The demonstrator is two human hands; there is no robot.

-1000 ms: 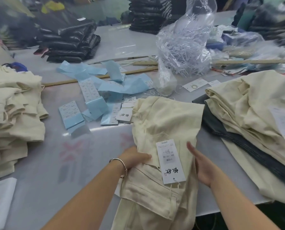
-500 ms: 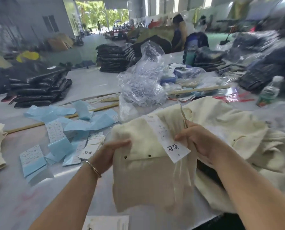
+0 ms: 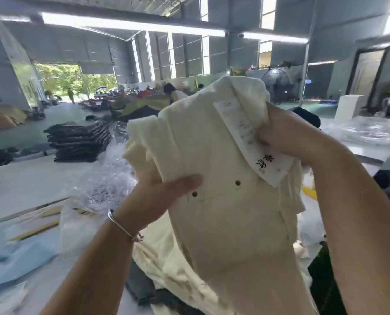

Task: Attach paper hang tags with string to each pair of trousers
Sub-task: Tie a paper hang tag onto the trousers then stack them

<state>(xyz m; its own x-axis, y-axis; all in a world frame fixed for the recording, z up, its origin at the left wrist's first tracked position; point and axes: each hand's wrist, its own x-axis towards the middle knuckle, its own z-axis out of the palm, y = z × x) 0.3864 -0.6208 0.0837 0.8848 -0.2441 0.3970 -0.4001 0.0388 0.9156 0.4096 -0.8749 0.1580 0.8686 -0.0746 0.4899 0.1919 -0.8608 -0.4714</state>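
I am holding the trousers (image 3: 223,223) up in the air. My left hand (image 3: 157,196) is pinching the top; my right hand (image 3: 287,137) is gripping cloth and tag (image 3: 250,142). They look soft and floppy, so the thick top is best.

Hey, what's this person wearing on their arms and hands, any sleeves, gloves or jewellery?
Both forearms are bare, with no sleeves in view and no gloves. The left hand has a thin silver bangle at its wrist, with a small clasp or charm. The right hand shows no jewellery.

hang tag (image 3: 253,144) print blurred, trousers (image 3: 230,223) cut off below
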